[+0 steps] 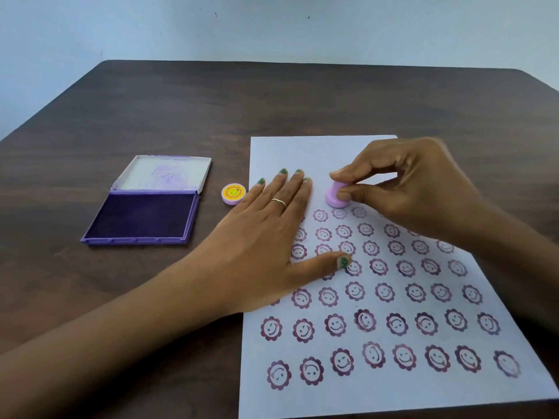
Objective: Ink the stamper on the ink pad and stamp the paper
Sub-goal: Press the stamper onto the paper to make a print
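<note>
A white paper lies on the dark wooden table, covered with several rows of purple smiley-flower prints. My right hand pinches a small pink stamper between thumb and fingers, its base down on the paper just above the top row of prints. My left hand lies flat, palm down, on the paper's left edge, fingers spread. The purple ink pad sits open to the left of the paper, its white lid raised behind it.
The stamper's round cap, pink with a yellow smiley, lies on the table between the ink pad and the paper. The table's far edge meets a pale wall. The paper's upper strip is unprinted.
</note>
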Demonstrator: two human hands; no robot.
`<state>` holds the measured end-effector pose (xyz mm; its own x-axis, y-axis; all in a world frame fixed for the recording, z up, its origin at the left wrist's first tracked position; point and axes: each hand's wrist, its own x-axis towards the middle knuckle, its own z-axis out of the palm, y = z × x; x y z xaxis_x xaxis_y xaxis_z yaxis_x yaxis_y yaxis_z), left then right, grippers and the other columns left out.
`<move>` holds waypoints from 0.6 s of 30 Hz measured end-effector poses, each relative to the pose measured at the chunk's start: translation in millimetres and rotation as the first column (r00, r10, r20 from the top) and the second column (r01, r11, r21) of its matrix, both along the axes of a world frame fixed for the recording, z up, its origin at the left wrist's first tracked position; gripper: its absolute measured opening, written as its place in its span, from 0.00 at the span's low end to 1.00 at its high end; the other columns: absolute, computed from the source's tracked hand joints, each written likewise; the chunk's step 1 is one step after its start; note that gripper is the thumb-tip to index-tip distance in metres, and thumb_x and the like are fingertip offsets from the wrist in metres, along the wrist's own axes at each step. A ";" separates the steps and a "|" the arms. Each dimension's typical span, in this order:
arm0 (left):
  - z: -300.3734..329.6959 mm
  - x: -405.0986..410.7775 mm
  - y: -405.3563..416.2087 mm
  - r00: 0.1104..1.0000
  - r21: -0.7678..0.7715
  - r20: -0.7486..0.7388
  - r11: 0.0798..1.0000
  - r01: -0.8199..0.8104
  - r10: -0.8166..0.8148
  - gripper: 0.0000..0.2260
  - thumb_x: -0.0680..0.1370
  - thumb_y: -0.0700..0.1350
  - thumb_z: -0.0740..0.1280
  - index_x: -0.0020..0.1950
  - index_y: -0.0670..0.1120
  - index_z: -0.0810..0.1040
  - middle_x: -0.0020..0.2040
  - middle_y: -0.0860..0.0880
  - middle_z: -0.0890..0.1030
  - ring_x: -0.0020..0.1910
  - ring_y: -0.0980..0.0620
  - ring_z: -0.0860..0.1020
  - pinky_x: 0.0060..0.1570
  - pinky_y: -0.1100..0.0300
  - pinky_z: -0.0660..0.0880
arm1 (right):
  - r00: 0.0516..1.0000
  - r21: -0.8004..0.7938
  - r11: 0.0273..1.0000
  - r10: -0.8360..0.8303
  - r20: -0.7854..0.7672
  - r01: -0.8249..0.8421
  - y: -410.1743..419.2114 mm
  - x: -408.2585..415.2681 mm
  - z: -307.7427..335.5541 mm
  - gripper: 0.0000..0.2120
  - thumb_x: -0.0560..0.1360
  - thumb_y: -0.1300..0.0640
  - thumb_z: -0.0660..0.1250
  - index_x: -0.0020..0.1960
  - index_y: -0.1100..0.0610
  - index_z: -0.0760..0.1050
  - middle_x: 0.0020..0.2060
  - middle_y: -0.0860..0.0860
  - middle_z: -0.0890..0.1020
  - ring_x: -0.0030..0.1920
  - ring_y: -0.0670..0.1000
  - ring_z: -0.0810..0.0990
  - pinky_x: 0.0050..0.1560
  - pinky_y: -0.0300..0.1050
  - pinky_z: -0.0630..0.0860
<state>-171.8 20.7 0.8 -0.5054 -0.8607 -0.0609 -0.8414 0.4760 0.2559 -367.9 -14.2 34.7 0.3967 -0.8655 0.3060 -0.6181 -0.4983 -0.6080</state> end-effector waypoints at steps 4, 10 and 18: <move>0.5 0.0 0.3 1.000 0.002 0.001 1.000 0.003 -0.003 0.45 0.66 0.76 0.41 0.74 0.52 0.33 0.75 0.55 0.34 0.72 0.61 0.31 0.66 0.66 0.30 | 1.000 0.003 1.000 -0.007 -0.029 0.007 1.0 2.9 1.7 0.09 0.67 0.59 0.73 0.47 0.56 0.82 0.40 0.40 0.80 0.47 0.38 0.79 0.44 0.24 0.75; 0.2 3.2 4.2 1.000 0.004 -0.007 1.000 0.005 -0.005 0.45 0.66 0.75 0.42 0.74 0.52 0.33 0.75 0.56 0.34 0.71 0.62 0.31 0.64 0.67 0.29 | 0.997 -0.023 1.000 -0.017 -0.072 0.015 6.8 8.6 4.2 0.08 0.66 0.59 0.74 0.46 0.57 0.82 0.39 0.44 0.81 0.42 0.40 0.81 0.45 0.25 0.75; -1.2 3.2 3.5 1.000 -0.008 -0.009 1.000 -0.002 0.002 0.46 0.65 0.75 0.42 0.75 0.51 0.34 0.76 0.55 0.35 0.72 0.60 0.33 0.66 0.65 0.31 | 0.996 -0.017 0.999 -0.037 -0.078 0.035 8.2 10.6 5.5 0.08 0.67 0.60 0.74 0.46 0.57 0.82 0.40 0.45 0.82 0.43 0.40 0.81 0.46 0.27 0.76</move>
